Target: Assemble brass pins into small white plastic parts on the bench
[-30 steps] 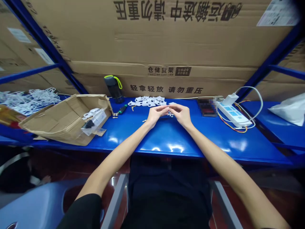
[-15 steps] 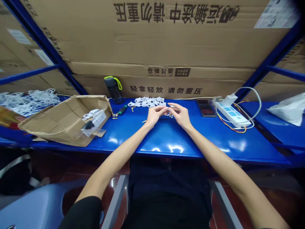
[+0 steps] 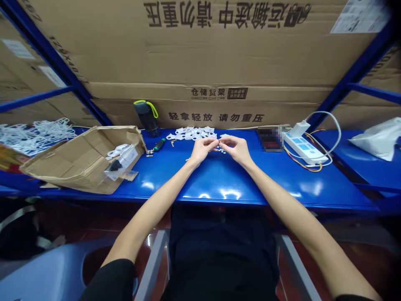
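Observation:
Over the middle of the blue table, my left hand (image 3: pixel 201 151) and my right hand (image 3: pixel 235 149) meet at the fingertips. Thumb and fingers of each are pinched together around something too small to make out. Several small pale pieces (image 3: pixel 222 150) lie on the table just under the fingers. Behind my left hand is a pile of white plastic parts with round holes (image 3: pixel 194 133). A green-handled screwdriver (image 3: pixel 159 144) lies to the left, with small brass-coloured pieces (image 3: pixel 149 154) near it.
An open cardboard box (image 3: pixel 75 161) holding bagged parts stands on the left, with white cables (image 3: pixel 40 131) beyond. A dark bottle (image 3: pixel 147 119) stands at the back. On the right are a dark tray (image 3: pixel 270 140), a power strip (image 3: pixel 305 148) with wires, and a white bag (image 3: pixel 377 140).
The view has shifted slightly. My hands stay together over the same spot, with the fingertips moved a little around the small thing between them.

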`<action>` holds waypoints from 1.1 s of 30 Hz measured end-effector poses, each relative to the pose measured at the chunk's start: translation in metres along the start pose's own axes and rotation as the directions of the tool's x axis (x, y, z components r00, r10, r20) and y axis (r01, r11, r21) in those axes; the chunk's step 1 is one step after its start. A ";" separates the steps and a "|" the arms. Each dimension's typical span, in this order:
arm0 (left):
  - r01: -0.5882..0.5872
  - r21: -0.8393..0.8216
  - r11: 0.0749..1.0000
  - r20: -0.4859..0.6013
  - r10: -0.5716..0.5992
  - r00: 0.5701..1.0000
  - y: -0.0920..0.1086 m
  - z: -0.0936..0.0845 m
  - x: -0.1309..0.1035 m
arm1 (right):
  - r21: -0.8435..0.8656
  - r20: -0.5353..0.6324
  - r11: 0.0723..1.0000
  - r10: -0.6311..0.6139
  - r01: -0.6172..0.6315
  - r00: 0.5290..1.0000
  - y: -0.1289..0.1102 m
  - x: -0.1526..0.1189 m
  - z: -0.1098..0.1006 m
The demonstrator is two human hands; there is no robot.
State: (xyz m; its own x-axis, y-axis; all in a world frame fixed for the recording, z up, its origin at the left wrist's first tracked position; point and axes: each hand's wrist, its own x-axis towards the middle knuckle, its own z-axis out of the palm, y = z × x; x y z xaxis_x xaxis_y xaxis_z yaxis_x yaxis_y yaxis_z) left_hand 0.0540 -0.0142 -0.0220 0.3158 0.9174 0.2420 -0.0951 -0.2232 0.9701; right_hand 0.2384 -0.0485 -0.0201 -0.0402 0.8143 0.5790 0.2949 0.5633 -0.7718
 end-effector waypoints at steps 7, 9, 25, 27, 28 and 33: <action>-0.089 0.351 0.932 0.018 0.088 0.996 0.004 -0.038 0.010 | -0.185 0.047 0.981 0.076 -0.066 0.996 0.015 0.005 -0.025; -0.168 0.542 0.824 0.104 0.133 0.986 0.006 -0.046 0.009 | -0.320 0.141 0.946 0.094 -0.045 0.986 0.020 0.006 -0.031; -0.232 0.820 0.523 0.181 0.147 0.972 0.031 -0.093 -0.025 | -0.530 0.182 0.843 0.009 0.090 0.983 0.029 0.006 -0.034; -0.210 0.839 0.502 0.187 0.097 0.978 0.034 -0.106 -0.041 | -0.533 0.155 0.843 0.016 0.070 0.988 0.028 0.006 -0.033; -0.199 0.847 0.493 0.196 0.058 0.979 0.034 -0.112 -0.048 | -0.534 0.142 0.844 0.021 0.059 0.990 0.026 0.006 -0.031; -0.147 0.864 0.482 0.175 -0.014 0.984 0.029 -0.116 -0.064 | -0.537 0.153 0.841 0.023 0.064 0.988 0.018 0.004 -0.023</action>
State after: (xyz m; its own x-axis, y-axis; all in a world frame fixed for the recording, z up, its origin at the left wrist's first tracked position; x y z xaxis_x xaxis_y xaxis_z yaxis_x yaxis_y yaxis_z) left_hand -0.0783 -0.0416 -0.0110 0.4774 0.8486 0.2279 0.7231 -0.5268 0.4468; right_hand 0.2655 -0.0385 -0.0258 -0.1789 0.8389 0.5140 0.7585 0.4504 -0.4710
